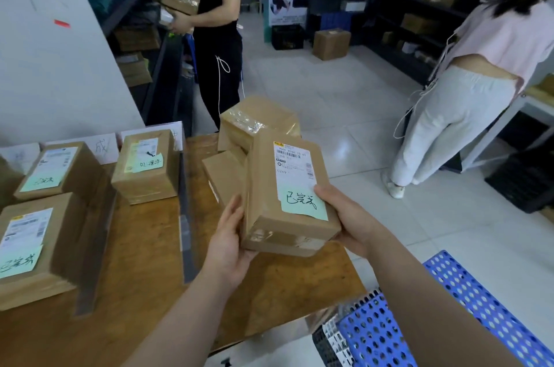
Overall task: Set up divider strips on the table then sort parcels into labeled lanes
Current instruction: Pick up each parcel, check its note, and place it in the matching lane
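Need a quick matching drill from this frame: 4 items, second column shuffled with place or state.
Items:
1. held parcel
2. divider strip
3. blue perforated crate
4. floor box

Places/states:
A. lying flat along the wooden table
B. gripped between left hand and right hand
C. on the tiles by the dark shelving
D. at the bottom right, beside the table

Pairs: 1-B, 2-A, 3-D, 4-C
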`<control>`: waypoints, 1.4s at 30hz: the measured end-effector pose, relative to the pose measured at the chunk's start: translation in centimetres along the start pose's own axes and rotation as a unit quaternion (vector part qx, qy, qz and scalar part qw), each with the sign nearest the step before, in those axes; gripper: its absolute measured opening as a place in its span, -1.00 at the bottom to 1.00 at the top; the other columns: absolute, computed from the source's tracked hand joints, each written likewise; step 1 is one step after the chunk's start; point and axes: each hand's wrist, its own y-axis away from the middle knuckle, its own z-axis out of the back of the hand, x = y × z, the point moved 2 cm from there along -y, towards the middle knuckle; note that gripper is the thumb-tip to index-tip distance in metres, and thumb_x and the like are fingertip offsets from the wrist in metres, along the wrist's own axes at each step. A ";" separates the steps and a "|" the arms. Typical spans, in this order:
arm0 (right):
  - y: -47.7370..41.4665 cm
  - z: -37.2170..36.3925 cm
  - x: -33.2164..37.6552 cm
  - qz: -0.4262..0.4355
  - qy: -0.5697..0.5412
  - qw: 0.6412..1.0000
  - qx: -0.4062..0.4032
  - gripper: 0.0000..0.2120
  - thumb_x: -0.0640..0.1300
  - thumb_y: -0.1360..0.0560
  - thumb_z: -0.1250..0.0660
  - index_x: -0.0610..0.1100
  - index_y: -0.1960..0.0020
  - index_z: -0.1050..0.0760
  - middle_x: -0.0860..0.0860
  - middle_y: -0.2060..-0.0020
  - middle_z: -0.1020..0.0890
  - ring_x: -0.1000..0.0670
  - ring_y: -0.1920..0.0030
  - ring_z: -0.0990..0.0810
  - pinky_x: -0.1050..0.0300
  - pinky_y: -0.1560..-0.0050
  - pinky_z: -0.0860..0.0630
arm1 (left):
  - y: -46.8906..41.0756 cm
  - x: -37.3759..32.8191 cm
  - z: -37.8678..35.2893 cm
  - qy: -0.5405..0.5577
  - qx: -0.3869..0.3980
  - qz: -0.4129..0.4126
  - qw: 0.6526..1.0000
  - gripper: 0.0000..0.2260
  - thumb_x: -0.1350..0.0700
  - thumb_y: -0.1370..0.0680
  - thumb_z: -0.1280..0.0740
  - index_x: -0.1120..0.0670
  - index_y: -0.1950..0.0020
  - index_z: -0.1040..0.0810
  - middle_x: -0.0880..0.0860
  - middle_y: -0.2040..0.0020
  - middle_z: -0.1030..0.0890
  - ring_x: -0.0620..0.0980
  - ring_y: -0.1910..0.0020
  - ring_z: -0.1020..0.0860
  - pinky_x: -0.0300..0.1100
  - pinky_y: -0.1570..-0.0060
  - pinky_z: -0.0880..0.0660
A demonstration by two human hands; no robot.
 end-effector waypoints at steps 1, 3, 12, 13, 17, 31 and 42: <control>0.0 0.0 0.1 0.004 0.014 1.000 -0.004 -0.67 0.17 -0.56 -0.23 0.20 -0.31 -0.42 0.07 -0.13 -0.67 0.00 -0.01 -0.66 0.11 0.21 -0.55 | 0.1 -0.4 0.0 -0.052 -0.023 -0.036 0.998 -0.71 0.08 -0.67 -0.19 -0.22 -0.34 -0.49 -0.04 -0.19 -0.66 0.03 -0.15 -0.64 0.01 0.10 -0.61; -0.2 -0.3 0.4 0.009 0.036 0.999 -0.014 -0.67 0.17 -0.55 -0.24 0.22 -0.30 -0.42 0.09 -0.11 -0.67 -0.01 -0.04 -0.66 0.09 0.20 -0.54 | 0.5 -1.2 -0.1 -0.164 -0.059 -0.099 0.980 -0.71 0.04 -0.67 -0.20 -0.31 -0.27 -0.51 -0.12 -0.19 -0.63 -0.07 -0.15 -0.60 -0.06 0.05 -0.59; -3.0 -6.8 3.1 0.042 0.104 0.994 -0.006 -0.70 0.16 -0.55 -0.25 0.24 -0.28 -0.43 0.16 -0.02 -0.69 0.05 0.02 -0.68 0.15 0.25 -0.54 | 2.6 -6.8 2.3 -0.265 -0.078 -0.137 0.951 -0.13 -0.60 -0.17 -0.27 -0.22 -0.40 -0.45 -0.05 -0.38 -0.46 0.02 -0.30 -0.49 0.13 -0.32 -0.42; -3.3 -8.0 3.4 0.046 0.106 0.993 0.000 -0.69 0.14 -0.56 -0.26 0.23 -0.30 -0.42 0.16 -0.02 -0.69 0.05 0.01 -0.68 0.13 0.22 -0.55 | 3.0 -7.5 3.0 -0.260 -0.077 -0.140 0.952 -0.10 -0.60 -0.16 -0.27 -0.20 -0.41 -0.44 -0.04 -0.39 -0.46 0.03 -0.30 -0.50 0.15 -0.33 -0.41; -4.2 -13.4 4.0 0.064 0.124 0.990 0.036 -0.67 0.10 -0.57 -0.27 0.19 -0.33 -0.41 0.17 0.02 -0.70 0.11 0.06 -0.69 0.10 0.15 -0.59 | 4.9 -10.1 6.9 -0.240 -0.129 -0.170 0.947 -0.17 -0.53 -0.23 -0.27 -0.20 -0.43 -0.42 -0.09 -0.33 -0.52 -0.02 -0.25 -0.53 0.10 -0.31 -0.42; -0.9 -34.4 -1.8 0.020 0.197 0.972 0.125 -0.41 0.29 -0.41 -0.37 0.20 -0.39 -0.36 0.12 0.00 -0.69 0.08 0.09 -0.68 0.18 0.29 -0.56 | 16.3 -18.7 27.4 -0.189 -0.235 -0.134 0.944 -0.38 -0.42 -0.16 -0.39 -0.11 -0.09 -0.63 -0.07 0.08 -0.72 0.03 0.04 -0.65 -0.05 0.15 -0.51; 2.1 -43.2 -11.4 -0.084 0.192 0.973 0.100 -0.91 0.09 -0.51 -0.37 0.18 0.00 -0.51 0.18 0.22 -0.71 0.13 0.22 -0.69 0.23 0.33 -0.58 | 20.9 -18.2 39.0 -0.256 -0.245 -0.021 0.935 -0.67 -0.27 -0.47 -0.33 -0.05 0.04 -0.66 -0.07 0.26 -0.71 0.03 0.06 -0.63 -0.10 0.20 -0.50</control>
